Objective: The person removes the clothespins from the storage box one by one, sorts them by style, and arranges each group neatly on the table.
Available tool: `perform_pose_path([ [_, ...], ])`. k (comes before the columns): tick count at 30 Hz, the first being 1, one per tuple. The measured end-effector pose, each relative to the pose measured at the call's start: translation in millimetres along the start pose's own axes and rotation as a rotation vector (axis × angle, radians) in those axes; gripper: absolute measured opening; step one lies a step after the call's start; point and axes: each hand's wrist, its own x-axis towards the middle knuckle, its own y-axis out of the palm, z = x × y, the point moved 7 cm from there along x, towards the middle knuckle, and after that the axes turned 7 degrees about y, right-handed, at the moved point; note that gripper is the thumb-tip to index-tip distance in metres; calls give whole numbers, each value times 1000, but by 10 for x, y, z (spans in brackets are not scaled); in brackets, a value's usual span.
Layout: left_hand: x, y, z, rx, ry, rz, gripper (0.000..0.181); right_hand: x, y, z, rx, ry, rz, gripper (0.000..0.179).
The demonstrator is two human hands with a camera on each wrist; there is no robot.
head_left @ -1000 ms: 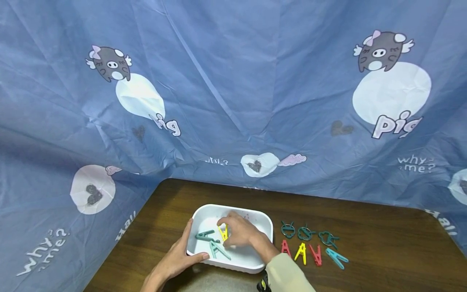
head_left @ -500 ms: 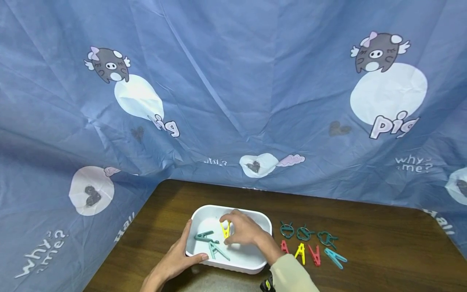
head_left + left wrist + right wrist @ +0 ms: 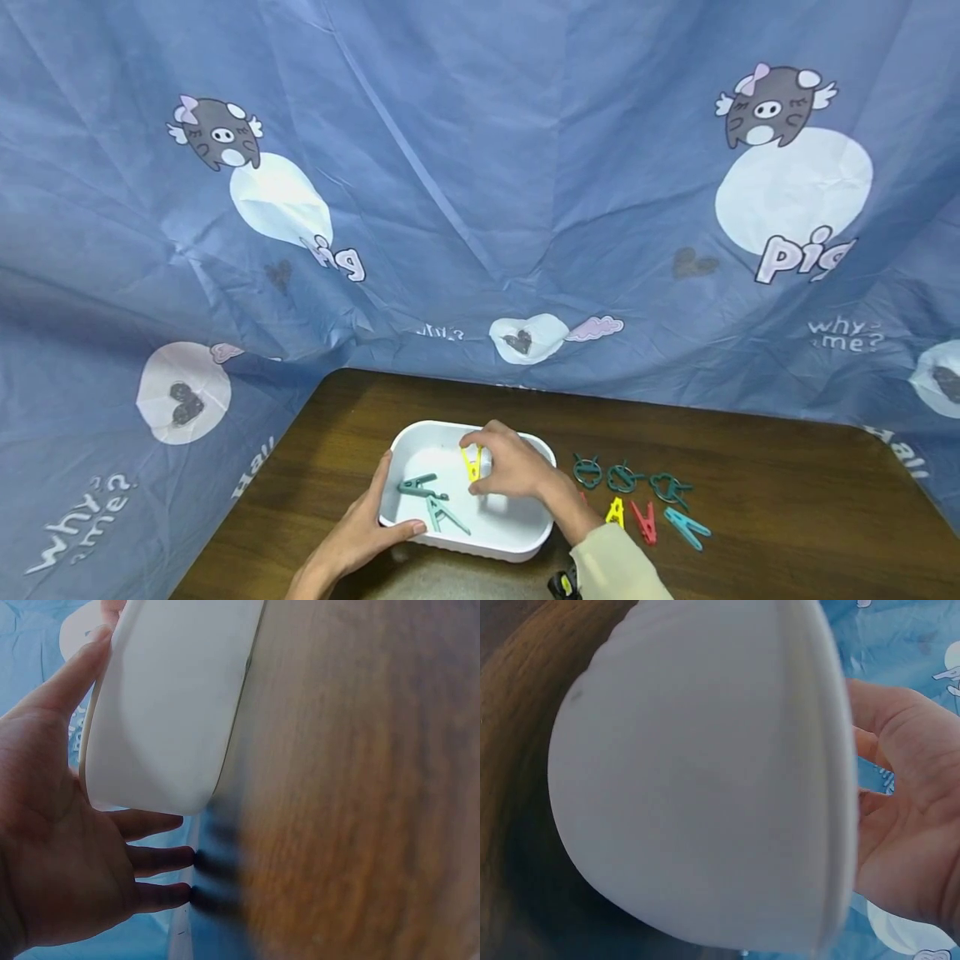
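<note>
A white plastic basin [image 3: 480,546] sits on the table and holds a dark green clothespin [image 3: 418,486] and a pale green clothespin [image 3: 447,515] at its left. My right hand [image 3: 517,467] reaches over it and pinches a yellow clothespin [image 3: 472,463] at its two ends between thumb and fingers. At the basin's near left corner my left hand [image 3: 360,525] rests with thumb on the rim and straight fingers along the outer side. The left wrist view shows that hand [image 3: 67,825] with spread fingers against the wall. In the right wrist view the basin wall [image 3: 690,780] hides my right fingertips.
Right of the basin, several clips lie in two rows: dark green round clips [image 3: 622,477] behind, and a yellow clothespin [image 3: 616,511], red clothespin [image 3: 645,522] and blue clothespin [image 3: 686,527] in front. A blue printed cloth [image 3: 450,208] hangs behind the brown table [image 3: 795,492].
My right hand has shifted slightly right and back within the basin, taking the yellow clothespin along. My left hand keeps its place on the corner.
</note>
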Motion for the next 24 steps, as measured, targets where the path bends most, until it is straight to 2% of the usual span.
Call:
perform_pose_path([
  [6, 8, 0, 5, -4, 0, 2, 118, -60, -115, -22, -21, 13, -30, 58],
  [24, 22, 11, 31, -3, 11, 7, 119, -283, -386, -209, 29, 27, -81, 55],
])
